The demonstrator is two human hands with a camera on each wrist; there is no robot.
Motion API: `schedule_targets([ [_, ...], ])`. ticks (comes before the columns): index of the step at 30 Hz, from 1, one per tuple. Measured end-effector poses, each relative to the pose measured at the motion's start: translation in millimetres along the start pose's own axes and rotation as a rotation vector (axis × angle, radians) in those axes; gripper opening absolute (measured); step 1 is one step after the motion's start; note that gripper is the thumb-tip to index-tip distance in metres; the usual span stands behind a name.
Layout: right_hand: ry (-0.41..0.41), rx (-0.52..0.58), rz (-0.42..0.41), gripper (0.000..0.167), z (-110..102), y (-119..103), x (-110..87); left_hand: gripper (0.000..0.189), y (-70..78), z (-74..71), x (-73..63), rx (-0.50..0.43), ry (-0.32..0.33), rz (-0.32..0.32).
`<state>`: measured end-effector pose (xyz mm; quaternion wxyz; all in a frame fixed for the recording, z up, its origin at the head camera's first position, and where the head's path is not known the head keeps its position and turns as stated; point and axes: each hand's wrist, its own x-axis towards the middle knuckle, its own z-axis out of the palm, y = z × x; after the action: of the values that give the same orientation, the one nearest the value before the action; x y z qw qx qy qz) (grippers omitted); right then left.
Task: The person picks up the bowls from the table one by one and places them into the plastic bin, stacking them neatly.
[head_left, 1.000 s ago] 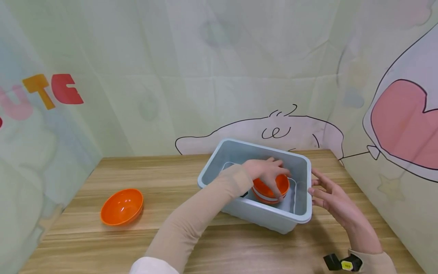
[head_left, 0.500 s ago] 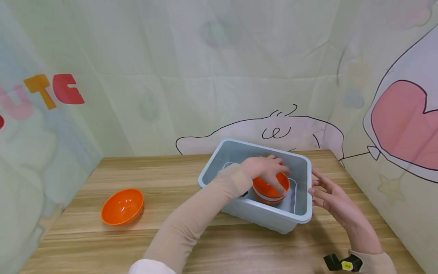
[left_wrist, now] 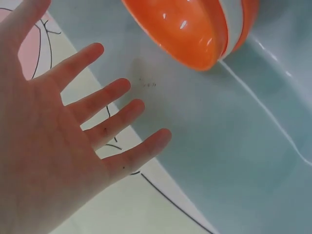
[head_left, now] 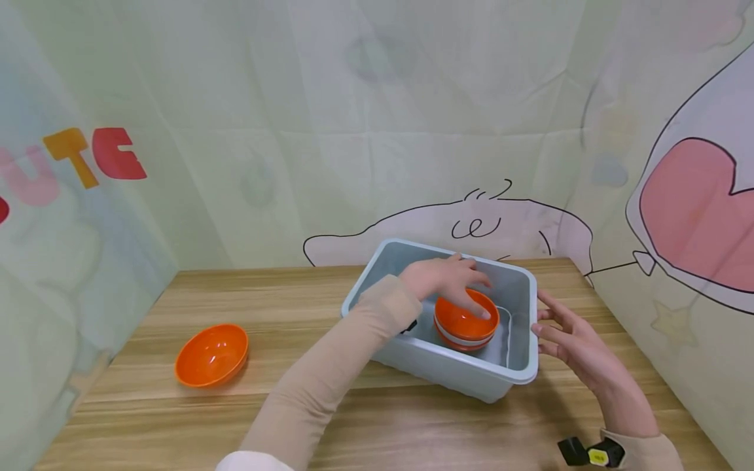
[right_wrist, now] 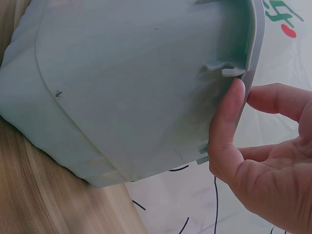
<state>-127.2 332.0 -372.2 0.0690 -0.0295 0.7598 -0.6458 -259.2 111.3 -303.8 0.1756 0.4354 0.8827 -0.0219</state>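
Observation:
My left hand [head_left: 450,281] is over a pale blue-grey plastic bin [head_left: 527,340], fingers spread and holding nothing. Just below it, a stack of nested bowls [head_left: 462,320] stands inside the bin: an orange one on top, a whitish one beneath, then orange again. In the left wrist view, the top orange bowl [left_wrist: 180,29] is apart from the spread fingers [left_wrist: 117,92]. At the bin's right end, my right hand [head_left: 568,337] grips the rim between thumb and fingers, as the right wrist view shows with a bent finger [right_wrist: 226,114] under the lip.
Another orange bowl [head_left: 212,355] sits upright by itself at the left of the wooden table [head_left: 283,294]. A printed cloth backdrop [head_left: 247,131] rises behind the table and along both sides. A small black device [head_left: 592,451] is on the right wrist.
My left hand has come off the stacked bowls, rising and drawing back a little to the left, so more of the top bowl shows. The right hand and bin have stayed put.

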Motion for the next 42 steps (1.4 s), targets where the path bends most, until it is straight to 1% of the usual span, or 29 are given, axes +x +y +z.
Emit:
schedule_targets([
  [4, 0.0, 0.001, 0.002, 0.075, -0.1, 0.3, 0.1, 0.066, -1.9, -4.2, -5.4, 0.011, 0.03, 0.012],
  [8, -0.001, 0.005, -0.005, 0.075, -0.1, 0.3, -0.1, 0.065, -2.5, -11.4, -14.1, 0.024, 0.066, 0.038],
  [13, -0.002, 0.024, -0.017, 0.075, -0.3, 0.1, -0.2, 0.066, -2.7, -18.2, -25.3, 0.066, 0.101, 0.058],
  [16, -0.004, 0.025, -0.016, 0.075, -0.6, -0.4, -0.4, 0.068, -3.1, -18.7, -31.3, 0.091, 0.114, 0.055],
  [21, -0.004, 0.022, -0.012, 0.075, -1.4, -0.7, -0.5, 0.069, -3.2, -19.1, -43.1, 0.107, 0.137, 0.039],
  [27, -0.009, 0.031, -0.008, 0.074, -1.9, 0.1, -0.6, 0.07, -4.6, -15.9, -56.6, 0.11, 0.163, 0.029],
  [33, -0.003, 0.01, -0.005, 0.074, -1.5, 0.5, -0.7, 0.069, -7.2, -10.3, -66.6, 0.108, 0.2, 0.027],
  [37, 0.004, -0.001, 0.006, 0.075, -0.7, -0.3, -0.7, 0.068, -8.7, -6.5, -74.5, 0.09, 0.207, 0.009],
  [42, 0.01, -0.007, 0.015, 0.075, -0.8, -1.4, -1.1, 0.068, -14.0, 0.0, -80.9, 0.065, 0.221, -0.005],
])
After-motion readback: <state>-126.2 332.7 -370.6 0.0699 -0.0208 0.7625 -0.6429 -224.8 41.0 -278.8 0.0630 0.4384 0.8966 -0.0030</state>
